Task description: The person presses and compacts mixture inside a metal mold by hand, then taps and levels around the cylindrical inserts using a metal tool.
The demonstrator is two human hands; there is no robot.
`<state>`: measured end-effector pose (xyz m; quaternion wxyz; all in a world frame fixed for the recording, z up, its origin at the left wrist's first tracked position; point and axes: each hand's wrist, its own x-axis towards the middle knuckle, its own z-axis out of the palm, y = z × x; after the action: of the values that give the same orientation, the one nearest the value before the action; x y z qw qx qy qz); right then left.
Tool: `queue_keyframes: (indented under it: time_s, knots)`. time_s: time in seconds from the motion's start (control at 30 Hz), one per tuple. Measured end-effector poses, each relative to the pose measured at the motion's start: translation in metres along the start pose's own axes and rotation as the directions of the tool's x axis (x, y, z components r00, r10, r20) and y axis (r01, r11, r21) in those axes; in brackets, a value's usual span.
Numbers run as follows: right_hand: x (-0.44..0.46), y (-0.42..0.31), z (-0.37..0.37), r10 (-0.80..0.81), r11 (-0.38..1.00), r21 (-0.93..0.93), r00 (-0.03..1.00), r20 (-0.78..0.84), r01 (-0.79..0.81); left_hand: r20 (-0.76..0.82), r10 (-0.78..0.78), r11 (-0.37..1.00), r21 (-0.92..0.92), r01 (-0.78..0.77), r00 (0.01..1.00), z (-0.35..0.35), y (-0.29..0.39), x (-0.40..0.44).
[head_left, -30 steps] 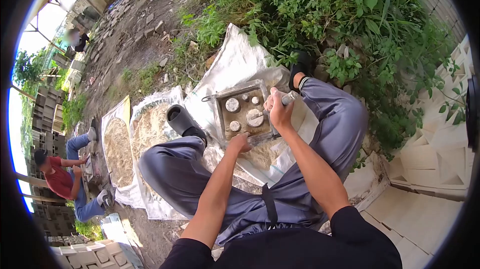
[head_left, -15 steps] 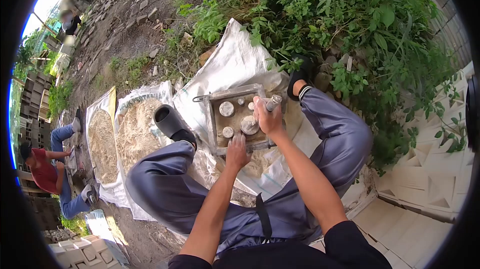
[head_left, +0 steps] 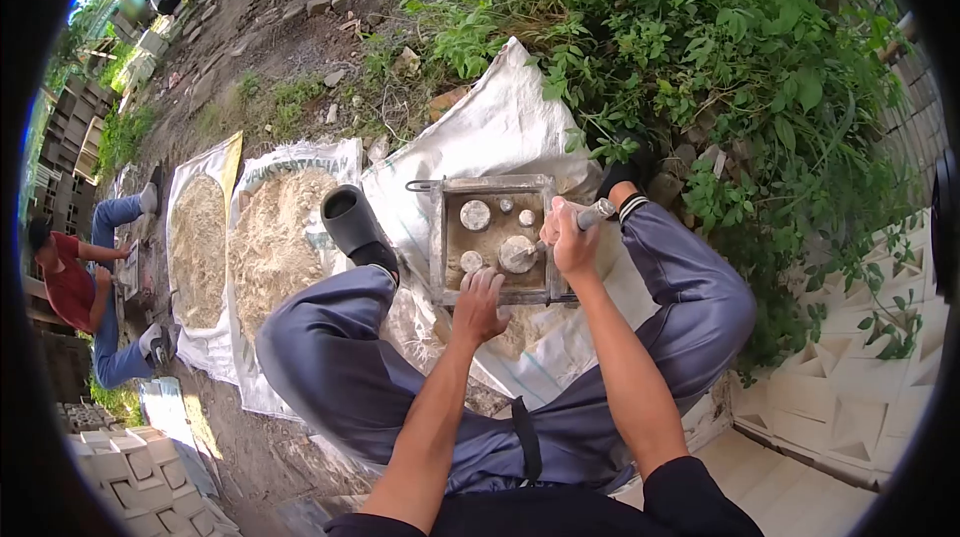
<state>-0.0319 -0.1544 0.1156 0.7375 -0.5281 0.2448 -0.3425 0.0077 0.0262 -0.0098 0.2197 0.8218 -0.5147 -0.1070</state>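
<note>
My right hand [head_left: 568,239] is closed around a tool with a thick, dusty round handle [head_left: 598,212]. Its narrow lower end points toward the largest pale disc [head_left: 517,255]; I cannot make out its full shape. That disc lies in a rectangular wooden frame [head_left: 438,237] filled with grey-brown sandy material. Several smaller round pieces sit around it, among them a disc [head_left: 475,215] at the far left and a small one [head_left: 471,261] near the front. My left hand [head_left: 478,309] lies with outstretched fingers on the frame's near edge, just below the small front disc.
White sacking [head_left: 490,127] lies under the frame. Left of my sandaled foot [head_left: 352,222] are piles of pale powder [head_left: 285,227] on sacks. A co-worker in a red shirt [head_left: 70,282] sits at far left. Green plants [head_left: 700,67] grow behind; patterned pale blocks [head_left: 850,397] stand at right.
The tool's handle has tipped to the right, and its narrow end now shows beside the largest disc. My left hand stays at the near edge. The whole view has shifted slightly.
</note>
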Motion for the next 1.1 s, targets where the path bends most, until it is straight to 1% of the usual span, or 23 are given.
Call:
queue_keyframes:
  time_s: [0.07, 0.1, 0.13, 0.17, 0.2, 0.23, 0.27, 0.3, 0.33, 0.4, 0.47, 0.53, 0.57, 0.6, 0.67, 0.7, 0.77, 0.83, 0.87, 0.93, 0.97, 1.03, 1.1]
  knots:
    - [0.006, 0.002, -0.002, 0.012, 0.999, 0.037, 0.999, 0.036, -0.013, -0.072, -0.155, 0.987, -0.053, 0.151, 0.985, -0.020, 0.005, -0.002]
    - [0.006, 0.005, -0.004, 0.004, 1.000, 0.013, 1.000, 0.027, -0.004, -0.248, -0.194, 0.981, -0.024, 0.195, 0.949, -0.011, -0.007, 0.001]
    - [0.003, 0.007, -0.005, -0.003, 1.000, -0.014, 1.000, 0.014, 0.003, -0.254, -0.210, 0.977, -0.034, 0.209, 0.944, -0.005, -0.016, 0.007]
    - [0.001, 0.007, -0.007, 0.023, 0.998, 0.059, 1.000, 0.002, -0.023, -0.441, -0.340, 0.931, -0.035, 0.363, 0.830, 0.001, -0.028, 0.017]
    - [-0.004, 0.004, -0.005, 0.019, 0.999, 0.046, 1.000, 0.010, -0.019, -0.606, -0.436, 0.863, -0.071, 0.501, 0.665, 0.004, -0.038, 0.029]
    - [-0.012, -0.001, 0.000, -0.046, 0.999, 0.007, 0.998, -0.050, 0.046, -0.609, -0.446, 0.860, -0.091, 0.501, 0.656, 0.006, -0.046, 0.038]
    - [-0.016, -0.006, 0.005, -0.115, 0.993, -0.036, 0.988, -0.104, 0.112, -0.404, -0.712, 0.693, -0.273, 0.667, 0.575, 0.007, -0.057, 0.048]
    - [-0.025, -0.015, 0.011, -0.134, 0.990, -0.072, 0.981, -0.142, 0.125, -0.133, -0.888, 0.455, -0.379, 0.806, 0.439, 0.010, -0.066, 0.053]
    - [-0.031, -0.022, 0.013, -0.127, 0.989, -0.087, 0.982, -0.137, 0.115, -0.118, -0.894, 0.442, -0.386, 0.809, 0.433, 0.003, -0.066, 0.055]
    - [-0.048, -0.026, 0.015, -0.148, 0.987, -0.095, 0.974, -0.169, 0.133, -0.031, -0.840, 0.519, -0.337, 0.786, 0.542, -0.011, -0.067, 0.047]
    - [-0.057, -0.013, 0.012, -0.134, 0.987, -0.114, 0.976, -0.173, 0.116, -0.028, -0.818, 0.547, -0.343, 0.764, 0.574, 0.002, -0.081, 0.042]
    - [-0.064, 0.014, 0.007, -0.095, 0.985, -0.163, 0.972, -0.214, 0.060, -0.234, -0.727, 0.674, -0.422, 0.607, 0.645, 0.019, -0.095, 0.039]
    - [-0.070, 0.032, -0.002, -0.045, 0.967, -0.256, 0.976, -0.213, -0.011, -0.200, -0.732, 0.652, -0.482, 0.585, 0.651, 0.022, -0.099, 0.037]
    - [-0.071, 0.032, 0.001, -0.037, 0.967, -0.254, 0.977, -0.208, -0.018, -0.198, -0.738, 0.647, -0.480, 0.593, 0.645, 0.017, -0.100, 0.037]
    - [-0.072, 0.032, 0.008, -0.015, 0.933, -0.356, 0.984, -0.177, -0.050, -0.048, -0.698, 0.567, -0.647, 0.510, 0.715, 0.011, -0.104, 0.038]
    - [-0.071, 0.022, 0.020, -0.045, 0.922, -0.385, 0.974, -0.221, -0.045, -0.066, -0.697, 0.547, -0.691, 0.471, 0.714, 0.013, -0.105, 0.038]
    - [-0.075, 0.024, 0.019, -0.052, 0.939, -0.343, 0.972, -0.229, -0.030, -0.019, -0.705, 0.495, -0.730, 0.472, 0.709, 0.021, -0.112, 0.036]
    - [-0.078, 0.040, 0.017, -0.064, 0.977, -0.212, 0.965, -0.255, 0.009, -0.001, -0.711, 0.424, -0.799, 0.427, 0.704, 0.021, -0.114, 0.036]
    - [-0.080, 0.043, 0.014, -0.060, 0.976, -0.217, 0.965, -0.257, 0.003, 0.006, -0.712, 0.418, -0.799, 0.431, 0.702, 0.021, -0.114, 0.034]
    - [-0.073, 0.034, 0.026, 0.013, 0.915, -0.392, 0.978, -0.209, -0.096, 0.028, -0.709, 0.404, -0.803, 0.438, 0.705, 0.018, -0.115, 0.037]
    - [-0.076, 0.030, 0.029, 0.015, 0.914, -0.393, 0.977, -0.211, -0.100, 0.032, -0.709, 0.402, -0.803, 0.441, 0.704, 0.021, -0.115, 0.037]
    - [-0.082, 0.028, 0.036, -0.074, 0.957, -0.289, 0.986, -0.148, 0.028, 0.037, -0.730, 0.381, -0.807, 0.451, 0.682, 0.028, -0.120, 0.037]
    - [-0.086, 0.050, 0.041, -0.091, 0.942, -0.332, 0.988, -0.122, 0.046, 0.055, -0.729, 0.349, -0.828, 0.440, 0.683, 0.033, -0.123, 0.032]
